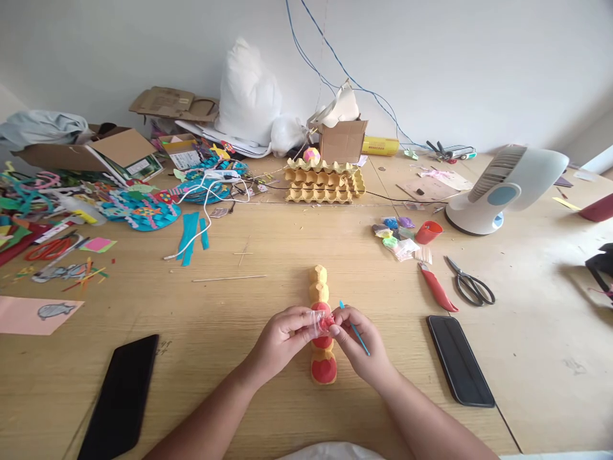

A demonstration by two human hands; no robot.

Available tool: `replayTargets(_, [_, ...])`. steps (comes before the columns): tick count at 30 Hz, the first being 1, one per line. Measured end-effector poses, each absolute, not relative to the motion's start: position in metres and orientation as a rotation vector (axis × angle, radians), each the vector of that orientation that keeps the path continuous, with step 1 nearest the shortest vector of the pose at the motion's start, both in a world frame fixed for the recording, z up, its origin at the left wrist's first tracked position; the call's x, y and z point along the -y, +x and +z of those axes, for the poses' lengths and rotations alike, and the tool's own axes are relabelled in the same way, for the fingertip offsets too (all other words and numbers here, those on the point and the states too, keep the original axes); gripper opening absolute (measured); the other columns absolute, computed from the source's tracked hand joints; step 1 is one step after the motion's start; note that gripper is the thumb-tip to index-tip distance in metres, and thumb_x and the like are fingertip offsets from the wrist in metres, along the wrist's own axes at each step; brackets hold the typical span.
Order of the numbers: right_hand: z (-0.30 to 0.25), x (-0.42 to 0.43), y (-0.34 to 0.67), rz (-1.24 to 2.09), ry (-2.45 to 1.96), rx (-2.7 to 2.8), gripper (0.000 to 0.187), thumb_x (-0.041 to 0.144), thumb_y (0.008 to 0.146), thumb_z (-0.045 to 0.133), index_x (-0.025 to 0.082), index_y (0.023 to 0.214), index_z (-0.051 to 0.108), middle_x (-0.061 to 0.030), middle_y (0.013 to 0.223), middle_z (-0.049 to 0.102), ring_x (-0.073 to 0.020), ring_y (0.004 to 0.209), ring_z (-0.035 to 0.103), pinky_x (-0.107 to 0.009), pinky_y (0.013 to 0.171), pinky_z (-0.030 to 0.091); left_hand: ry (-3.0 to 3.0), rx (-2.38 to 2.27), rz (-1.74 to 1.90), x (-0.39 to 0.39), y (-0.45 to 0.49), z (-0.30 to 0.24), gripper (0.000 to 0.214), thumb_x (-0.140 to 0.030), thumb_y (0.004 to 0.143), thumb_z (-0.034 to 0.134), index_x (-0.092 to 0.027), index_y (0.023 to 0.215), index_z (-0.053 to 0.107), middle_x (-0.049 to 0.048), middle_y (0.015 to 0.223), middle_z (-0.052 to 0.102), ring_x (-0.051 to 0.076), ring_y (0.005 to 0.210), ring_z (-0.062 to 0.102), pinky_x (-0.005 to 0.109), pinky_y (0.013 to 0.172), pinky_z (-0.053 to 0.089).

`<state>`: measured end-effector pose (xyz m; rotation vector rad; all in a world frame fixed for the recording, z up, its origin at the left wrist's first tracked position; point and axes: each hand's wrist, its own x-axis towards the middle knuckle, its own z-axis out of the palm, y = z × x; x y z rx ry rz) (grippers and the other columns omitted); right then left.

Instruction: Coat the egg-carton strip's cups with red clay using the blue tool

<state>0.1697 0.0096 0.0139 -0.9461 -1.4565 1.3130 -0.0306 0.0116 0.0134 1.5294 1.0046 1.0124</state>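
Note:
Between the fingers of my left hand is a small clear plastic bag with red clay in it. My right hand pinches the red clay at the bag's mouth, and a thin blue stick tool lies across its fingers. Beneath both hands, an egg-carton strip lies lengthwise on the table. Its far cups are bare yellowish; the nearer ones carry red clay on top. My hands hide part of the strip's middle.
A phone lies at right, a black tablet-like slab at left. Scissors, a red-handled cutter, a red cup and clay packets are right. Egg trays and a white fan stand farther back.

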Motion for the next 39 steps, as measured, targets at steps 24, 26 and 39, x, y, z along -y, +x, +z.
replayTargets(24, [0.01,-0.01,0.17,1.173,-0.963,1.644,0.035,0.036,0.091,0.073,0.024,0.124,0.066,-0.0078,0.106,0.073,-0.0203,0.091,0.069,-0.036,0.085,0.058,1.4,-0.983,0.886,-0.012,-0.032,0.021,0.027,-0.042,0.094,0.066,-0.022,0.102,0.082,0.0102,0.106,0.078,0.026,0.101,0.07,0.036,0.09,0.057])
replayTargets(26, [0.011,-0.011,0.17,1.191,-0.95,1.612,0.025,0.036,0.091,0.074,0.023,0.113,0.068,-0.0056,0.097,0.074,-0.0185,0.083,0.069,-0.034,0.079,0.058,1.401,-0.991,0.892,-0.011,-0.031,0.02,0.027,-0.042,0.093,0.067,-0.022,0.1,0.082,0.0098,0.104,0.077,0.025,0.099,0.07,0.035,0.088,0.058])
replayTargets(39, [0.016,-0.009,0.172,1.007,-0.914,1.709,0.022,0.041,0.09,0.075,0.022,0.082,0.066,-0.0003,0.071,0.068,-0.0147,0.061,0.059,-0.028,0.06,0.049,1.324,-0.916,0.808,-0.008,-0.029,0.028,0.03,-0.045,0.094,0.065,-0.019,0.09,0.08,0.0081,0.088,0.075,0.022,0.086,0.067,0.033,0.08,0.055])
